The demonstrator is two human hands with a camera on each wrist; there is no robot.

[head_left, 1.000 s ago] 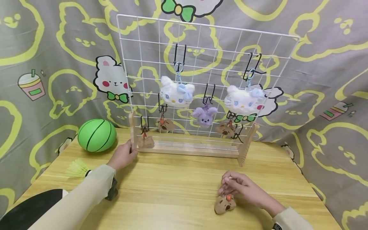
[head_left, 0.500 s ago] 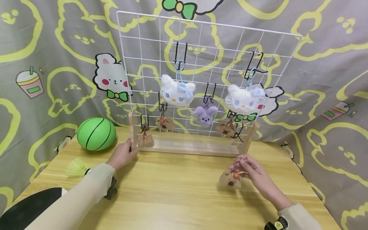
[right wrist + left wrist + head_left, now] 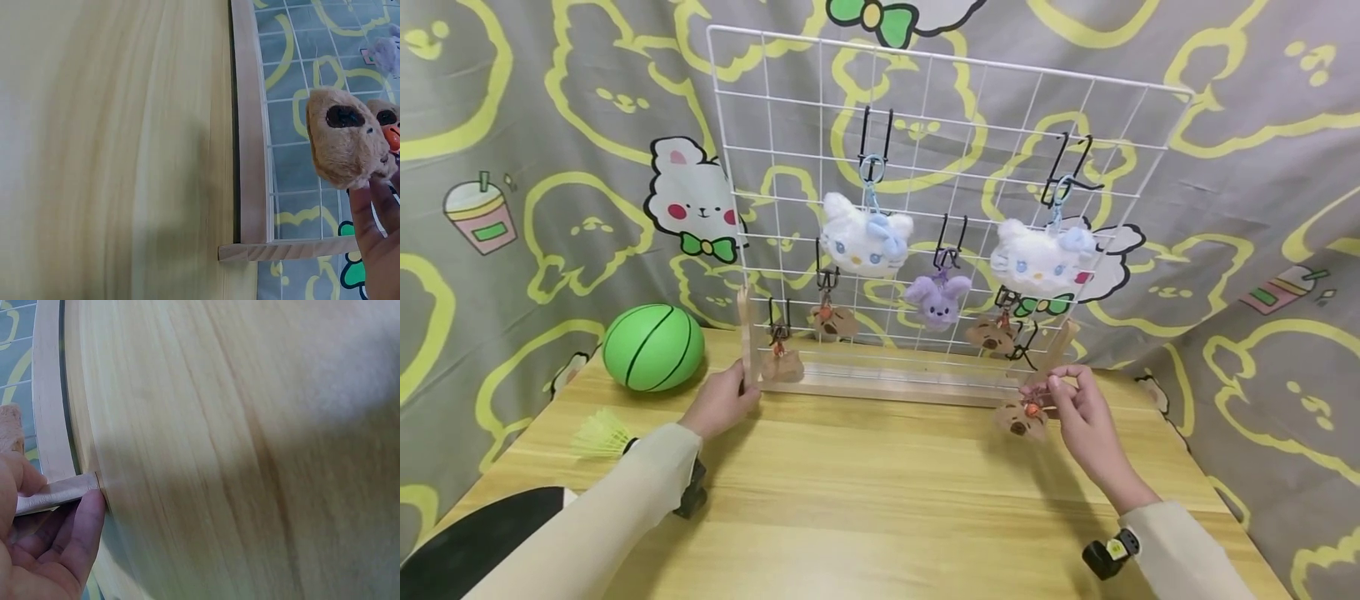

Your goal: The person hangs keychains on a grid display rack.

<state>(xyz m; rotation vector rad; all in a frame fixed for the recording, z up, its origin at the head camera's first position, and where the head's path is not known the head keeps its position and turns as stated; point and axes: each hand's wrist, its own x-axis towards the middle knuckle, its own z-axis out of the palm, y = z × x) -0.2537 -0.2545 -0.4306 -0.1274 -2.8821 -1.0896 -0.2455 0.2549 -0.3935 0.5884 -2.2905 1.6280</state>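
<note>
In the head view, my right hand [image 3: 1088,429] pinches the cord end of a brown plush keychain [image 3: 1019,419] with an orange bead. The plush hangs off the table, just in front of the rack's right wooden foot [image 3: 1057,358]. The right wrist view shows its furry face [image 3: 347,140] beside my fingers. My left hand [image 3: 721,403] grips the left wooden foot [image 3: 746,342] of the rack, thumb on one side and fingers on the other. On the white wire grid [image 3: 958,108], black hooks carry plush keychains: white cats [image 3: 867,242], a purple rabbit [image 3: 938,302] and brown ones [image 3: 833,322].
A black hook [image 3: 1022,343] at the grid's lower right bears no plush. A green ball [image 3: 653,347] and a yellow shuttlecock [image 3: 601,435] lie left of the rack. A dark curved object [image 3: 478,542] is at the lower left. Patterned curtain hangs behind the table [image 3: 850,500].
My right hand has lifted the brown plush keychain from the table and carried it forward and right, up to the rack's right foot. The left hand has stayed on the left foot.
</note>
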